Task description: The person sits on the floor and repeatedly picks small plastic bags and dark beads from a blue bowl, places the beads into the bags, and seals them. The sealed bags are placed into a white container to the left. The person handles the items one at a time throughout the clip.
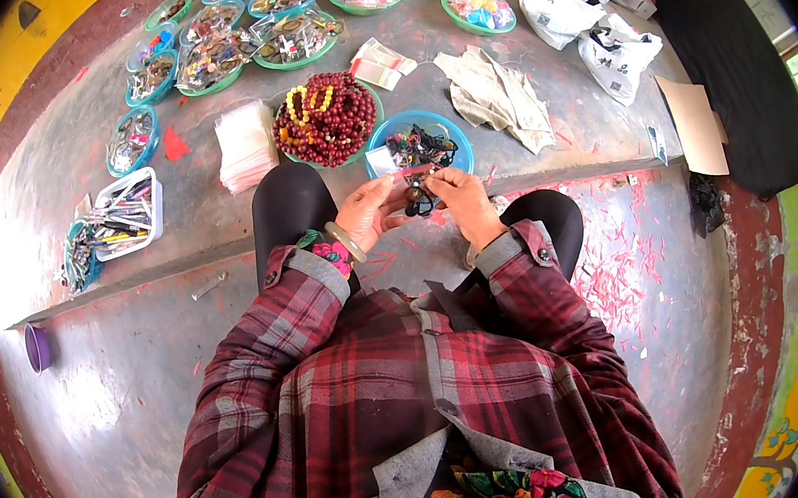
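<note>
Between my two hands is a small clear plastic bag with a red strip along its top [413, 173]. A black corded, beaded piece [420, 199] shows at the bag; I cannot tell whether it is inside or hanging in front. My left hand [366, 215], with a pale bangle at the wrist, pinches the bag's left side. My right hand [466, 207] has its fingertips closed at the right side. Just beyond them sits a blue basin [461, 140] holding dark corded pieces and a white card. A green basin [379, 104] heaped with dark red and yellow bead strings is to its left.
A stack of clear bags [246, 146] lies left of the beads. Farther back stand several basins of packed trinkets [296, 39]. A white tray of pens [128, 216] is at left, a beige cloth [497, 100] and white carrier bags [621, 56] at right. Red scraps [623, 268] litter the floor.
</note>
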Tool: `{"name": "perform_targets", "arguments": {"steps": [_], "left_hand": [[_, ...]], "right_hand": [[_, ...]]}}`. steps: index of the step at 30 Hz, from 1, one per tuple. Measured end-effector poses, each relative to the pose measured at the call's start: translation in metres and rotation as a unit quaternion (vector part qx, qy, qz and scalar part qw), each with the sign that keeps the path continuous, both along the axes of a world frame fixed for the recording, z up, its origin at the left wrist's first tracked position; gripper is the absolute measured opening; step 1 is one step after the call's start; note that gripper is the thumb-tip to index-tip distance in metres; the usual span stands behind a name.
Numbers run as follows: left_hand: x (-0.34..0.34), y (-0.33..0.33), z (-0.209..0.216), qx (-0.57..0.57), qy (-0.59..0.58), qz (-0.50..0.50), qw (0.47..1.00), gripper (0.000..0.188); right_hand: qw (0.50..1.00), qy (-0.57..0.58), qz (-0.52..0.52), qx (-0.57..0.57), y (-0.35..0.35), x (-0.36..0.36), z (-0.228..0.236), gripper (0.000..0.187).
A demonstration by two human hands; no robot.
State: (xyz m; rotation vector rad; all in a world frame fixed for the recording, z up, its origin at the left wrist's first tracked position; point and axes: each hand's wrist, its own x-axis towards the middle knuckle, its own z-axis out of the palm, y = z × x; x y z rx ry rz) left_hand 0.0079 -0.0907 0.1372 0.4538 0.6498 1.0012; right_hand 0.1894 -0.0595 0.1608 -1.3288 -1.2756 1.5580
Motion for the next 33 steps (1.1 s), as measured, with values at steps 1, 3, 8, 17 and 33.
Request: {"name": "perform_targets", "arguments": {"steps": [1, 3, 8, 17, 33], "left_hand": [[0.0, -0.001, 0.005, -0.002, 0.016, 0.003, 1.0, 0.037], [-0.001, 0.002, -0.019, 0.005, 0.046, -0.011, 0.999, 0.036], [0.002, 0.0, -0.022, 0.001, 0.106, -0.045, 0.993, 0.034], [0.002, 0.001, -0.027, -0.001, 0.105, -0.03, 0.994, 0.027], [0.002, 0.002, -0.033, -0.06, 0.022, -0.016, 0.998, 0.014]], "right_hand": [[1.0, 0.018, -0.014, -0.018, 0.001, 0.0, 0.003, 0.014], [0.997, 0.051, -0.037, -0.048, 0.001, 0.0, 0.006, 0.013], [0.987, 0.122, -0.085, -0.058, 0.002, 0.003, 0.006, 0.014], [0.975, 0.181, -0.113, -0.065, 0.001, 0.001, 0.006, 0.016], [0.962, 0.225, -0.119, -0.1, -0.002, 0.004, -0.002, 0.014]]}}
